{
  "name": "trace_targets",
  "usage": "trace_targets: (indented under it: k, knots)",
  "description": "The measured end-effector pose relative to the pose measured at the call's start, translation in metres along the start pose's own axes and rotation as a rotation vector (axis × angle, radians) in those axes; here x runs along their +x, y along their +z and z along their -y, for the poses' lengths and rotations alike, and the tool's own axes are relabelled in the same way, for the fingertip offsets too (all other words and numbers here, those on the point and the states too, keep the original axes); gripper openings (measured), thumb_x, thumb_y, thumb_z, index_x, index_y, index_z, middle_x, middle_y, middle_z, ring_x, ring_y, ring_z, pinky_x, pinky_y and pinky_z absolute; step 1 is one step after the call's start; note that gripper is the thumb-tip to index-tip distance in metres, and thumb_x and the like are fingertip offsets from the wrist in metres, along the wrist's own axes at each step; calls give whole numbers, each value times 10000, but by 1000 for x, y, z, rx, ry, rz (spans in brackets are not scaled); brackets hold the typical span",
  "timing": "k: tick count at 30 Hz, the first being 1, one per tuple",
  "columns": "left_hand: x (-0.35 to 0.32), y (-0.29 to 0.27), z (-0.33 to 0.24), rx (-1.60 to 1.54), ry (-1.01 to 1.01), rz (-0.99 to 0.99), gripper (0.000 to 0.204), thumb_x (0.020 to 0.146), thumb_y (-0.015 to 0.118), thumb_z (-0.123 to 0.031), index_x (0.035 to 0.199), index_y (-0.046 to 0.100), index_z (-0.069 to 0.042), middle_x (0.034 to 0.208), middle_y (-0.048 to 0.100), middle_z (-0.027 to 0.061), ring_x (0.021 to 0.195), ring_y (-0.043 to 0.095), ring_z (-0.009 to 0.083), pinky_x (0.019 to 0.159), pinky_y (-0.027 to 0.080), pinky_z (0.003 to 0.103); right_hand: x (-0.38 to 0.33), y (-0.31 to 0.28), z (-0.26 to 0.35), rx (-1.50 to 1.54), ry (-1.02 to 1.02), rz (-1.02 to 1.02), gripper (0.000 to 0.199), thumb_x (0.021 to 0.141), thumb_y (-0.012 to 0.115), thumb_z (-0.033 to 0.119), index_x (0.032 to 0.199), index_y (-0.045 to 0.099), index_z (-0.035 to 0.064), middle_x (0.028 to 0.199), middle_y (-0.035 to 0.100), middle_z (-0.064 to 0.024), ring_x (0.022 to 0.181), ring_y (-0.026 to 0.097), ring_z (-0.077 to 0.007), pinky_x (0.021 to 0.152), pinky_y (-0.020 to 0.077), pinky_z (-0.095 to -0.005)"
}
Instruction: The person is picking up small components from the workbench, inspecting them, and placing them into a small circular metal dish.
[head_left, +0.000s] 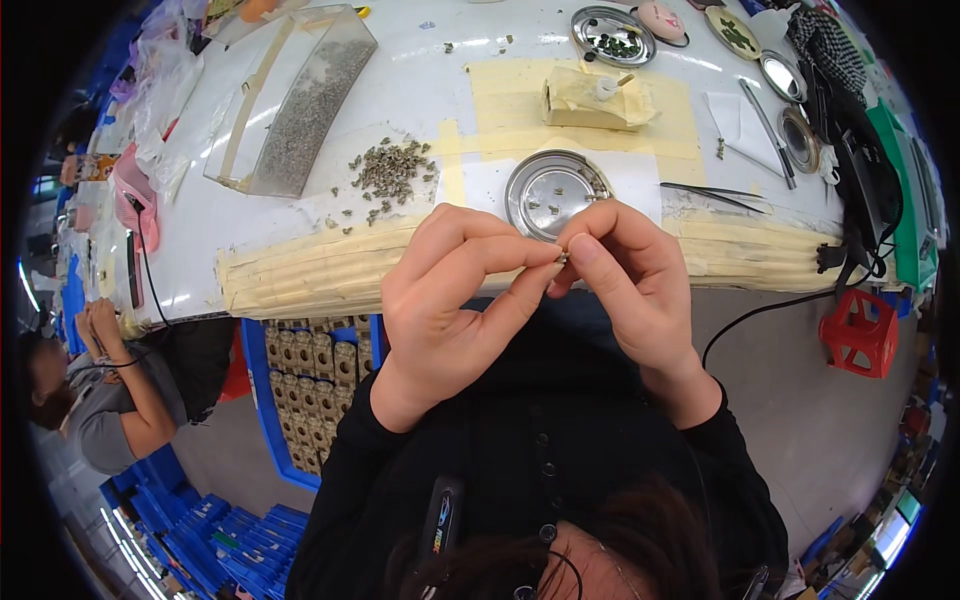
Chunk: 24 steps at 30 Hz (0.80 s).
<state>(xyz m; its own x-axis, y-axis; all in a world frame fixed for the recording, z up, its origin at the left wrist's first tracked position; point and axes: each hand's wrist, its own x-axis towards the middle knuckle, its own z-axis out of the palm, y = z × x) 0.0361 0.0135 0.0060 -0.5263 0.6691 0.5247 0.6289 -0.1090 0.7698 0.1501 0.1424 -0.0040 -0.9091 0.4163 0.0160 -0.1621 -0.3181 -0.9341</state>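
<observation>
At six o'clock of the round silver metal dish [530, 182], my left hand [450, 292] and right hand [636, 285] pinch a tiny brass-toned metal piece [563, 257]: probably light, stiff, slippery, best edge-held.

Black left sleeve [352, 455] is ending just behind left hand [450, 300], black right sleeve [728, 450] behind right hand [640, 285]. Black top [490, 450] is spreading below both hands, round buttons [547, 470] running down front. Below left hand, black oblong piece [440, 520] is showing small coloured marking [437, 541].
</observation>
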Motion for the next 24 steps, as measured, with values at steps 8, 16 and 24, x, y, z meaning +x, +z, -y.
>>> trace_targets:
  k: [8, 16, 24]
  knots:
    - [-5, -4, -2, -99, -14, 18, 155, 734, 720, 74, 877, 677, 33, 820, 621, 93, 750, 575, 168, 666, 434, 256, -4, 7, 0, -12, 38, 31, 159, 978, 541, 136, 962, 583, -17, 853, 606, -46, 750, 577, -82, 700, 510, -242]
    - [-2, -7, 2, 7, 35, -97, 193, 697, 756, 42, 869, 714, -36, 788, 634, 58, 691, 582, 180, 597, 447, 273, -10, 14, 0, -268, -210, -67, 199, 963, 531, 63, 1108, 615, -45, 970, 652, -94, 864, 643, -127, 748, 540, -253]
    - [1, -3, 4, -31, 91, -167, 197, 695, 754, 49, 869, 713, -32, 790, 640, 62, 692, 583, 182, 597, 433, 272, -11, 14, 3, -34, -99, 1, 239, 978, 503, 51, 1167, 593, -65, 1008, 664, -124, 904, 656, -157, 836, 541, -288]
